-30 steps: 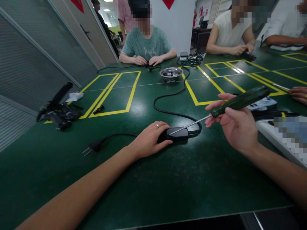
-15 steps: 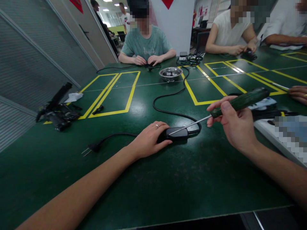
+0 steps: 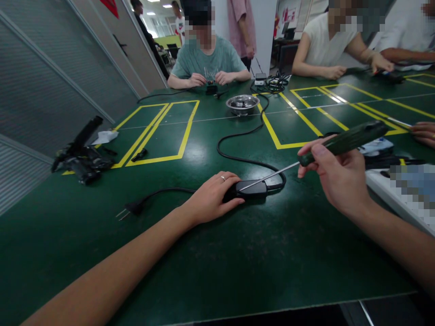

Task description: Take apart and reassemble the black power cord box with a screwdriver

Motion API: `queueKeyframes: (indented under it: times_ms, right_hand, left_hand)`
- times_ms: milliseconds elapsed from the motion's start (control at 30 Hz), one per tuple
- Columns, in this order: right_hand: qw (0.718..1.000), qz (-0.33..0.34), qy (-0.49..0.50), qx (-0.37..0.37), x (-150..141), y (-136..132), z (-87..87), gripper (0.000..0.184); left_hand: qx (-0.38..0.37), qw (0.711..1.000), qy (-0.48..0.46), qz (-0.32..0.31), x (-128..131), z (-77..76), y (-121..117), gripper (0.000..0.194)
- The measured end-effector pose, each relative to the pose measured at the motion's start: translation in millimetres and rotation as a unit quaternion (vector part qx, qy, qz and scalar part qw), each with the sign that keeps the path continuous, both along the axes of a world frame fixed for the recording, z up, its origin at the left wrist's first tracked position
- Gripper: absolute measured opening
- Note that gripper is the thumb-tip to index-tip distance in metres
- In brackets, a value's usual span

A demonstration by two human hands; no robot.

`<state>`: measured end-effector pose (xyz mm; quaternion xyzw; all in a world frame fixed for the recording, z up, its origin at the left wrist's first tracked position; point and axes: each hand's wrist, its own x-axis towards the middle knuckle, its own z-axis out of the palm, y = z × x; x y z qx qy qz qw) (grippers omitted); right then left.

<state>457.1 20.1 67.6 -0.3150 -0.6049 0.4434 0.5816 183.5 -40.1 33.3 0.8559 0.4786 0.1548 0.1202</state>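
Note:
My left hand [image 3: 217, 197], a ring on one finger, is wrapped over the left end of a black power adapter [image 3: 254, 189] and holds it against the green table [image 3: 217, 267]. From the adapter a cord with a two-pin plug [image 3: 133, 208] runs left; a thicker cable [image 3: 222, 151] curls away on the right. In my right hand [image 3: 341, 181] is a screwdriver [image 3: 343, 142] with a dark green handle, gripped between thumb and fingers. Its shaft slants down to the left, the tip at the adapter's top near my left fingers. Whether the tip sits in a screw I cannot tell.
A metal bowl [image 3: 242, 105] with small parts stands mid-table. Black gear [image 3: 83, 158] lies at the left, beside a small black piece [image 3: 139, 155]. A white object [image 3: 384, 185] is by my right forearm. Co-workers sit across the table, and another person's hand [image 3: 423, 134] rests at right.
My right thumb and fingers have shifted along the screwdriver handle; its tip stays on the adapter. My left hand keeps still. Across the table, a co-worker's hand has moved right and a standing person has walked right.

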Motion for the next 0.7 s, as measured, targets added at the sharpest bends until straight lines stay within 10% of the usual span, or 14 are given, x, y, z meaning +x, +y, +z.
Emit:
queueKeyframes:
  times_ms: [700]
  right_hand:
    - [0.991, 0.08, 0.07, -0.084, -0.8, 1.9, 2.2, 0.023]
  left_hand:
    - [0.001, 1.0, -0.001, 0.003, 0.7, -0.3, -0.5, 0.046]
